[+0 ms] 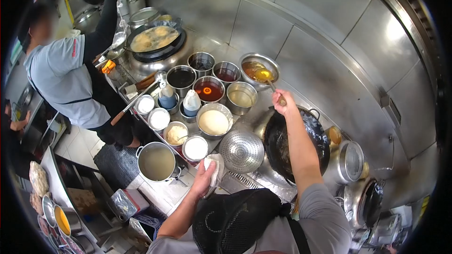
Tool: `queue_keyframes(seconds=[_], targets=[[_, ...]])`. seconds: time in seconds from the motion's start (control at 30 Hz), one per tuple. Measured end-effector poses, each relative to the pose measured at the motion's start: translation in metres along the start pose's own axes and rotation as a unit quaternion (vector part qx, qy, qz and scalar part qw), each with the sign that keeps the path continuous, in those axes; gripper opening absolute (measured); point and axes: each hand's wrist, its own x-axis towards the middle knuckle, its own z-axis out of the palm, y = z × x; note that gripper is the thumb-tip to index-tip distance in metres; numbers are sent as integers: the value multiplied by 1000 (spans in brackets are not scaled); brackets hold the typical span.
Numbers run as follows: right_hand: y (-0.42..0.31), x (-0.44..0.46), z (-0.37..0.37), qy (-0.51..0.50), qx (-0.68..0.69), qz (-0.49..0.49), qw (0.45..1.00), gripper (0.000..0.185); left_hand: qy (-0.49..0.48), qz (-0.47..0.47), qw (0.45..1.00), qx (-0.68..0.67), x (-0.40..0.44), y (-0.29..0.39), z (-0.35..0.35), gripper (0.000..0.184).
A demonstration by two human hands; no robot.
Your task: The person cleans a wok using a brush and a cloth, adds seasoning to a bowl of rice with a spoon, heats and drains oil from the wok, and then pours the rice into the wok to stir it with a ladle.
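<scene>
My right hand (pixel 282 102) is closed round the wooden handle of a ladle (pixel 263 75), whose bowl sits in a steel bowl of amber liquid (pixel 247 61) by the back wall. Under my right forearm is a black wok (pixel 278 141). A folded white cloth (pixel 215 168) is in my left hand (pixel 202 180), low at the centre, beside a round perforated strainer (pixel 241 151) and a tub of white powder (pixel 195 148).
Pots of dark and red sauces (pixel 209 89) and a pot of cream-coloured liquid (pixel 213 122) crowd the counter. A large pot (pixel 156 161) stands at its front. At the left, a co-worker (pixel 66 75) stands near a wok of frying food (pixel 155 38).
</scene>
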Motion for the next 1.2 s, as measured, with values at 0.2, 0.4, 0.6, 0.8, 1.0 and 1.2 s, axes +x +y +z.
queue_keyframes(seconds=[0.2,0.4,0.6,0.8,1.0,1.2], targets=[[-13,-73,-8,-96,134,-1,986,14,-65,-65,996,-21,-22,5,22,43],[-42,-173,-31,-216,204,22,955,13,-73,-81,992,-54,-41,-26,46,44],[-48,-306,-72,-214,201,50,955,17,-102,-114,986,-63,-77,-60,86,51],[-17,-395,-158,-114,143,98,978,19,-87,-172,981,-21,-112,-112,113,45],[19,-419,-215,25,-101,-8,995,13,-83,-208,975,3,-150,-146,133,43],[51,-405,-314,129,-551,-140,813,63,-55,-192,979,41,-167,-147,136,42]])
